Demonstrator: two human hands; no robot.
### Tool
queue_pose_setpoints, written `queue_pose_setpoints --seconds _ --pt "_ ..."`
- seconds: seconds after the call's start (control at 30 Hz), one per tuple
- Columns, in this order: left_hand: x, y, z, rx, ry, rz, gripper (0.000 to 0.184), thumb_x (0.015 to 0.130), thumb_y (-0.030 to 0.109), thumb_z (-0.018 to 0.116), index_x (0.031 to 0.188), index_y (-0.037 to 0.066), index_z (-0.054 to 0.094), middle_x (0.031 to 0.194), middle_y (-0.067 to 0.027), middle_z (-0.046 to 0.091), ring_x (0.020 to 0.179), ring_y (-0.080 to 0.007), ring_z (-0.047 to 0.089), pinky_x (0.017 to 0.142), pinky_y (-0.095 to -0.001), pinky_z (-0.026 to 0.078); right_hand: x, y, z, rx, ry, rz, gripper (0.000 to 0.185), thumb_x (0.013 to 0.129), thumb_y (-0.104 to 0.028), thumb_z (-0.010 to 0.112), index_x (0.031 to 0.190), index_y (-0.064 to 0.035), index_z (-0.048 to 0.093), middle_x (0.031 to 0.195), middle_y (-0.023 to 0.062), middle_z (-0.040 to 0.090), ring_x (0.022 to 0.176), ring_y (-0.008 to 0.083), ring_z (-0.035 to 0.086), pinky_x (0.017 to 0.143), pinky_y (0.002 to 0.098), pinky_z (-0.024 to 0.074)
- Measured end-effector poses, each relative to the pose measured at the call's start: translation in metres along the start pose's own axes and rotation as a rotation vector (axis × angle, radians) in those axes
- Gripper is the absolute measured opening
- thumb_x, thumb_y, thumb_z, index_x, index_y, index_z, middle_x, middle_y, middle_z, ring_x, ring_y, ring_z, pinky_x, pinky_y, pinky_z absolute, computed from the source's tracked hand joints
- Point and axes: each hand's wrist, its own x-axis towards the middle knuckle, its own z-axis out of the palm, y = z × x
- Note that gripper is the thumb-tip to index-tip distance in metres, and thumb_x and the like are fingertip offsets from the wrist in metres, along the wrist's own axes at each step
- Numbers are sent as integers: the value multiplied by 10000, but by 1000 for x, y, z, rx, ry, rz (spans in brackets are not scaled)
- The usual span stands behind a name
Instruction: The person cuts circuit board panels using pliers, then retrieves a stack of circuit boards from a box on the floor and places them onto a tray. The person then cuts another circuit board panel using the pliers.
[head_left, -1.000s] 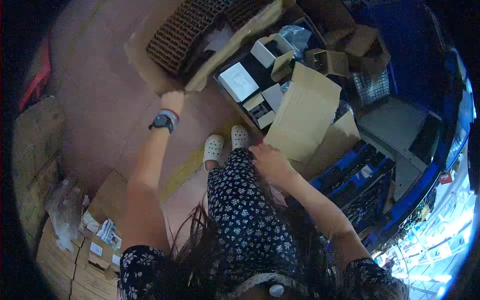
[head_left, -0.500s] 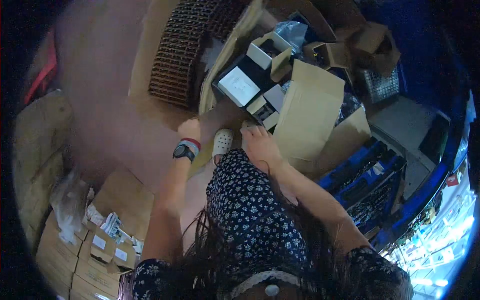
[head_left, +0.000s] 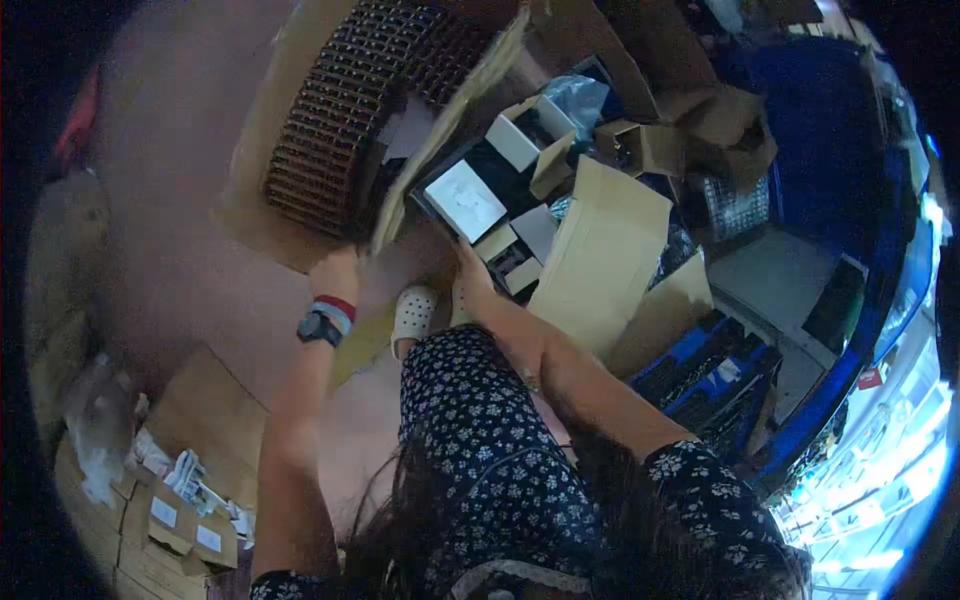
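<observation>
My left hand, with a watch and bands at the wrist, is closed at a brown cardboard flap low on the near side of a big carton; its fingertips are partly blurred. My right hand grips the near edge of the carton's contents side, fingers pointing up beside a dark tray. A white box lies just beyond that hand, with a smaller open box to its right. How far the right fingers wrap around the edge is hidden.
Stacked brown metal racks stand at upper left. Open boxes, a tall cardboard flap and blue-black crates lie to the right. Cartons and plastic wrap sit lower left. White clogs are underfoot.
My left hand has moved left and slightly down, toward the racks. The right hand has shifted left and up against the tray's edge. The whole view has swung somewhat.
</observation>
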Motion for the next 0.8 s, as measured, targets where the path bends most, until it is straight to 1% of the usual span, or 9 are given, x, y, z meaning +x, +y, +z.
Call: queue_pose_setpoints --seconds 0.07,0.13,0.2,0.3,0.4,0.47,0.57,0.67,0.8 --pt "7 -21 -7 10 106 -18 157 867 132 493 843 79 639 780 -147 667 718 -340 664 616 -458 535 0 4 5 -106 -69 -34 645 932 -450 445 1490 -168 284 1571 32 168 1448 272 93 1136 521 83" --pt "20 -56 -3 -3 145 -16 261 920 204 491 877 6 656 791 -210 658 717 -382 646 630 -459 528 0 5 8 -213 -138 -74 649 938 -490 411 1491 -174 284 1575 17 154 1448 259 94 1140 506 78" --pt "26 -118 33 14 261 -53 187 875 142 479 914 91 655 790 -151 661 741 -353 657 646 -458 526 7 -1 14 -206 -117 -37 639 942 -473 412 1491 -173 283 1573 13 164 1447 255 103 1141 495 81" --pt "48 -239 88 148 98 -97 214 889 152 469 951 86 663 862 -173 667 804 -348 656 693 -467 519 28 -10 29 -181 -81 54 620 949 -439 414 1492 -169 281 1569 6 184 1445 245 121 1143 473 86" --pt "36 -272 72 184 35 -94 232 902 150 455 959 73 666 894 -183 673 817 -333 665 692 -462 525 66 -16 57 -410 -25 216 726 928 -549 409 1521 -220 150 1581 -23 114 1452 263 46 1159 475 51" --pt "22 -268 55 166 44 -80 237 908 143 446 949 62 666 890 -183 677 799 -322 674 667 -452 535 55 -9 49 -346 -46 183 727 928 -537 422 1522 -221 146 1581 -19 111 1452 265 49 1158 478 58" --pt "7 -252 56 344 -199 -125 244 914 124 432 932 43 662 880 -181 678 804 -306 683 651 -435 549 55 -5 39 -186 -71 144 731 928 -514 449 1522 -222 138 1582 -12 106 1452 268 54 1156 485 71" --pt "-22 -235 105 301 -61 -93 238 915 126 438 927 53 664 879 -171 681 808 -314 681 646 -438 552 80 -16 71 -238 -1 219 721 922 -477 493 1517 -221 177 1578 -11 130 1449 268 76 1154 483 80" --pt "-86 -177 89 77 85 -49 208 895 124 464 917 78 666 837 -166 681 800 -317 682 632 -431 553 75 -8 67 -109 93 229 673 926 -429 506 1504 -207 241 1570 -2 169 1448 268 95 1153 492 76"
